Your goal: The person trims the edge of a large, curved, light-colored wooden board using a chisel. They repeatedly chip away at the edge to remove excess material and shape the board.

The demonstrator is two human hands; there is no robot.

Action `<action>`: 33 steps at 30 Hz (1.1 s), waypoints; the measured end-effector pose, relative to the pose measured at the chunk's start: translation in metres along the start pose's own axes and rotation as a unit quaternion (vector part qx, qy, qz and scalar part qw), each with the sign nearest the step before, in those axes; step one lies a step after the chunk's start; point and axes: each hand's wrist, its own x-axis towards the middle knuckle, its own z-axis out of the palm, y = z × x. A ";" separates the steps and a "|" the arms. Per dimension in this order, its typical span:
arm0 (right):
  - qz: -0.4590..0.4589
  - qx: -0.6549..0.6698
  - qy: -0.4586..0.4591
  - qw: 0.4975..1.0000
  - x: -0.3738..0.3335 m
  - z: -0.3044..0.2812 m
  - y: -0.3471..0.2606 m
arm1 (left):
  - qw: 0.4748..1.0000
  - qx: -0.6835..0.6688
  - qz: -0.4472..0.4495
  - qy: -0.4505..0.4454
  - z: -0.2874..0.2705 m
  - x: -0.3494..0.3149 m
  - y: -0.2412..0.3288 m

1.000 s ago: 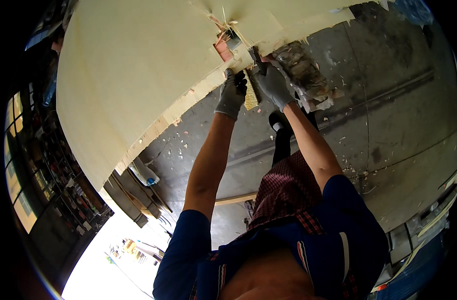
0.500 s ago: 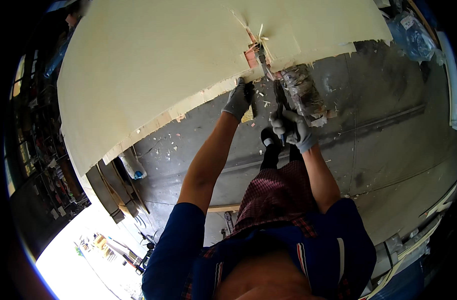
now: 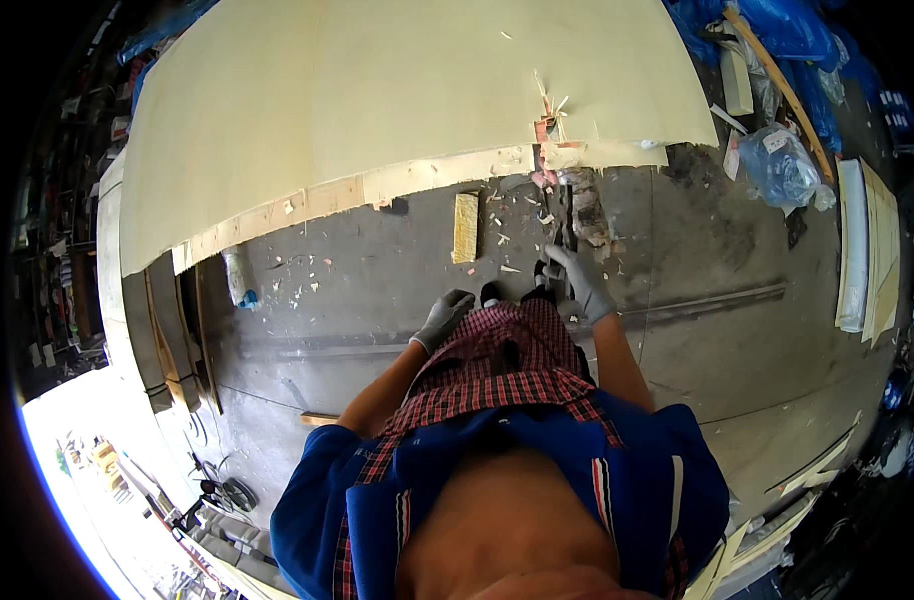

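My left hand [image 3: 445, 318], in a grey glove, hangs by the checked apron [image 3: 507, 345]. Its fingers are loosely curled together, and I see nothing in them. My right hand [image 3: 581, 284], also gloved, is closed around a long, dark, pliers-like tool [image 3: 565, 215] that points away from me toward the panel. Ahead lies a large pale-yellow sheet panel [image 3: 377, 90] with a ragged wooden near edge. A splintered notch [image 3: 547, 128] in that edge shows reddish material. Both hands are apart from the panel.
A yellowish block [image 3: 465, 228] lies on the grey floor among scattered chips. A wrapped, dirty bundle [image 3: 590, 210] lies right of the tool. Clear plastic bags [image 3: 780, 168] and pale boards [image 3: 867, 250] are at the right. Planks and a bottle-like white roll [image 3: 239, 275] are at the left.
My left hand has let go of the panel's edge and come back to the apron. My right hand has drawn the tool back from the notch. The view has shifted back from the panel.
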 end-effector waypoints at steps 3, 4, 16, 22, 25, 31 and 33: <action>-0.027 -0.011 -0.012 0.999 0.015 0.010 -0.032 | 0.984 0.134 0.051 0.106 -0.008 -0.029 0.018; -0.023 -0.041 0.006 0.999 0.017 0.015 -0.040 | 0.965 0.196 0.084 0.152 -0.016 -0.032 0.040; -0.013 -0.124 -0.058 0.991 0.056 0.006 -0.091 | 0.654 0.636 0.310 0.266 -0.067 0.119 0.277; -0.002 -0.164 -0.062 0.984 0.058 0.004 -0.113 | 0.655 0.642 0.316 0.241 -0.075 0.149 0.274; 0.005 -0.168 -0.072 0.983 0.062 0.004 -0.119 | 0.657 0.663 0.283 0.220 -0.072 0.142 0.285; -0.008 -0.175 -0.053 0.983 0.062 0.014 -0.119 | 0.660 0.658 0.283 0.226 -0.072 0.135 0.296; -0.017 -0.161 -0.053 0.985 0.068 0.013 -0.113 | 0.662 0.653 0.289 0.226 -0.071 0.136 0.298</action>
